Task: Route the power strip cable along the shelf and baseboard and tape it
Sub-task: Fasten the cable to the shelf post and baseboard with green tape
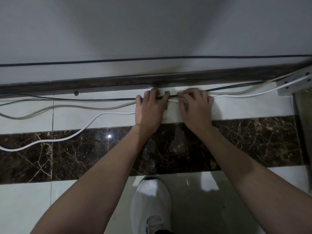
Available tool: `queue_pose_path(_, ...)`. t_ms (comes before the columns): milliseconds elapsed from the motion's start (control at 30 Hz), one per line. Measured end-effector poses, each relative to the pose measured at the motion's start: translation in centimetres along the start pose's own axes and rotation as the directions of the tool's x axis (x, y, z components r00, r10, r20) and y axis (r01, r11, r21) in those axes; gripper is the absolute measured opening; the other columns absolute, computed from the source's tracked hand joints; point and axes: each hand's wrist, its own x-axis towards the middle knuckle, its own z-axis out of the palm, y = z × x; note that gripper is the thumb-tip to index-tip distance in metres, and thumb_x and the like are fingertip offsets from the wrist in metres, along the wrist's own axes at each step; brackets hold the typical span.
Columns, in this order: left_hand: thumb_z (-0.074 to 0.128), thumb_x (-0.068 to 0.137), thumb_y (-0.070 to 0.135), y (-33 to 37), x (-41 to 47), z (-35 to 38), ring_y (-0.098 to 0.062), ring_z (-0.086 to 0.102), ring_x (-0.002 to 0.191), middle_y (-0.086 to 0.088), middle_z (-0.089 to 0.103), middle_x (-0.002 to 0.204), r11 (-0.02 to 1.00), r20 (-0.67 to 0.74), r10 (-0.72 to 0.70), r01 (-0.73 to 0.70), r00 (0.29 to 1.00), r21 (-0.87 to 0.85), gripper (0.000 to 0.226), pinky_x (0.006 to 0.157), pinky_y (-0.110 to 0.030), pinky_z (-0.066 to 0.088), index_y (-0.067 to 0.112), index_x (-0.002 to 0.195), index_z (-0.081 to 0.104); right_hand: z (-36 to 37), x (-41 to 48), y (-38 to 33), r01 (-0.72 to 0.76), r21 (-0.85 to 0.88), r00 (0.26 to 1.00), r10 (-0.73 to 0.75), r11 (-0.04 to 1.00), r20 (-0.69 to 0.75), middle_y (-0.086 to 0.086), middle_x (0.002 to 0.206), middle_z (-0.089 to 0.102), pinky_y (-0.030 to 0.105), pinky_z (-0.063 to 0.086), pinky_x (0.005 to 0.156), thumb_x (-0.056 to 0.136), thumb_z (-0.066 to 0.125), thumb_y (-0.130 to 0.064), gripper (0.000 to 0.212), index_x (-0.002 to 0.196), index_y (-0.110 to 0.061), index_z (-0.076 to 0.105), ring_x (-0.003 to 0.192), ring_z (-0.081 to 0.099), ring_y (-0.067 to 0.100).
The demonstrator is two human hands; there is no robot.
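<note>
Tiled floor (33,125), dark baseboard (101,81) along the wall. Black cable (84,99), beige cable (76,108) and white cable (244,95) run just beside the baseboard. Shoe (150,200) below. Left hand (150,110) presses flat on the black cable. Right hand (195,108) has its fingers bent over the cables; can't tell if it grips. Green tape (166,93) crosses the cables between the hands.

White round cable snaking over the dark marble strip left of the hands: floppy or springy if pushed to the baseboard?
Likely floppy: the white round cable lies flat in loose S-curves. Probably slides easily on the glossy floor tile. Those curves may wander back unless taped.
</note>
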Motion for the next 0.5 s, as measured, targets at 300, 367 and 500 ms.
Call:
queue_pose_path(300, 0.049, 0.099, 0.054, -1.5, 0.5, -0.1, -0.026, 0.048, 0.105, -0.005, 0.051, 0.117, 0.982, 0.050, -0.048, 0.057, 0.998, -0.183, 0.041, 0.092, -0.047, 0.037, 0.043, 0.138, 0.058, -0.1, -0.2, -0.4, 0.012, -0.003, 1.000, -0.012, 1.000, 0.018, 0.003, 0.113, 0.064, 0.037, 0.032, 0.088, 0.095, 0.058, -0.030, 0.027, 0.115, -0.017, 0.072, 0.105, 0.054, 0.026)
queue_pose_path(367, 0.048, 0.100, 0.054, -1.7, 0.4, -0.3, -0.026, 0.046, 0.112, -0.005, 0.048, 0.122, 0.978, 0.092, -0.033, 0.052, 0.995, -0.204, 0.044, 0.096, -0.048, 0.035, 0.042, 0.143, 0.052, -0.3, -0.4, -0.3, 0.018, -0.006, 0.999, -0.017, 1.000, 0.033, 0.004, 0.116, 0.064, 0.036, 0.032, 0.089, 0.094, 0.060, -0.029, 0.029, 0.119, -0.016, 0.070, 0.108, 0.052, 0.026)
queue_pose_path(500, 0.057, 0.099, 0.040, -1.1, -0.2, -1.2, -0.031, 0.049, 0.117, -0.011, 0.050, 0.130, 0.976, 0.076, -0.030, 0.045, 0.997, -0.213, 0.048, 0.099, -0.050, 0.033, 0.029, 0.146, 0.051, -0.8, -1.3, -0.3, -0.115, 0.050, 0.992, 0.117, 0.992, -0.040, 0.008, 0.122, 0.060, 0.037, 0.035, 0.094, 0.093, 0.064, -0.025, 0.031, 0.122, -0.014, 0.068, 0.114, 0.051, 0.026)
